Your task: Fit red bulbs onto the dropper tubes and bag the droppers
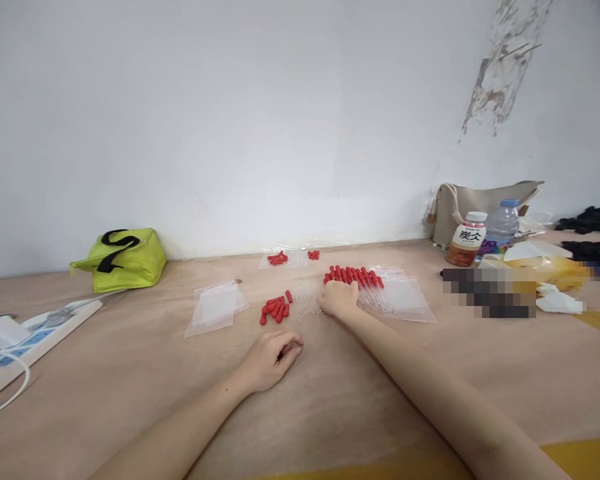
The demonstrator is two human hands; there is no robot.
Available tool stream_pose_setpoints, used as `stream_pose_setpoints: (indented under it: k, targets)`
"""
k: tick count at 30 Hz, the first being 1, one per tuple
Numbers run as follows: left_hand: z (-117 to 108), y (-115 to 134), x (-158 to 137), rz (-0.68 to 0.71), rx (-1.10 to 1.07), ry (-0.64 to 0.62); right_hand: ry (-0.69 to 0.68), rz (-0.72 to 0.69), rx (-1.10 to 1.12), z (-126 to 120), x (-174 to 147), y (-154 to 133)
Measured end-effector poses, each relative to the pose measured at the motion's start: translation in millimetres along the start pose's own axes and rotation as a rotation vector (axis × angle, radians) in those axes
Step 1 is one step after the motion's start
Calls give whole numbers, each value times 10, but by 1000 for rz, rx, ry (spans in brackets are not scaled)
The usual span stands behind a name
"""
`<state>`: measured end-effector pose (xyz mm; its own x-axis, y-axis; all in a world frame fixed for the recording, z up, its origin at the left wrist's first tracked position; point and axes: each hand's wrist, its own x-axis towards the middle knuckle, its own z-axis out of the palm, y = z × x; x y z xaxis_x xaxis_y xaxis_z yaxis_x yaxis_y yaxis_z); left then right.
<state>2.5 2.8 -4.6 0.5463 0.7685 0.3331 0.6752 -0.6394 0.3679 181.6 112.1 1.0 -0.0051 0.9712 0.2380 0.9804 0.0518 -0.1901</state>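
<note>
Red rubber-looking bulbs (275,311) in a loose pile on the flat brown tabletop (150,373), probably grouped so as to stay within easy reach of both hands. Just right of this pile, thin transparent tubes (306,300), laid side by side, perhaps in order not to roll or cross. Farther right of the pile, transparent droppers with red ends (365,277), lined up closely with the ends on the far side, apparently for neatness. Right hand (339,297) to the right of the pile, at the near edge of these droppers, with fingers bent down; fingertips hidden, so impossible to tell if grasping something. Left hand (273,360) nearer than the pile, loosely curled, with a gap between thumb and forefinger and nothing visible inside. Left of the pile, flat transparent plastic bags (214,307), overlapping, maybe to save space.
</note>
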Motion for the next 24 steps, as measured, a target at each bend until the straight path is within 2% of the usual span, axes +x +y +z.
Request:
stream_pose_setpoints:
  k: [4, 8, 10, 12, 13, 17, 21, 24]
  targets:
    - [23, 17, -18, 8, -9, 12, -31, -13, -12, 16, 13, -45]
    - [-31, 0, 15, -42, -27, 175, -29, -12, 0, -21, 8, -69]
    - [-124, -76, 103, -131, -14, 263, -12, -11, 12, -81, -6, -49]
    - [-246, -205, 250, -295, 12, 286, 18, -19, 28, -154, -44, 0]
    - [-306, -280, 339, -388, 0, 248, 45, -27, 39, -186, -76, 36]
    - [-443, -530, 724, -526, -91, 74, 219, -127, 95, -232, -312, 247]
    - [-414, -577, 1012, -601, -259, -243, 336, -307, 118, -163, -604, 502]
    - [-374, -573, 1134, -646, -340, -402, 416, -372, 151, -110, -728, 635]
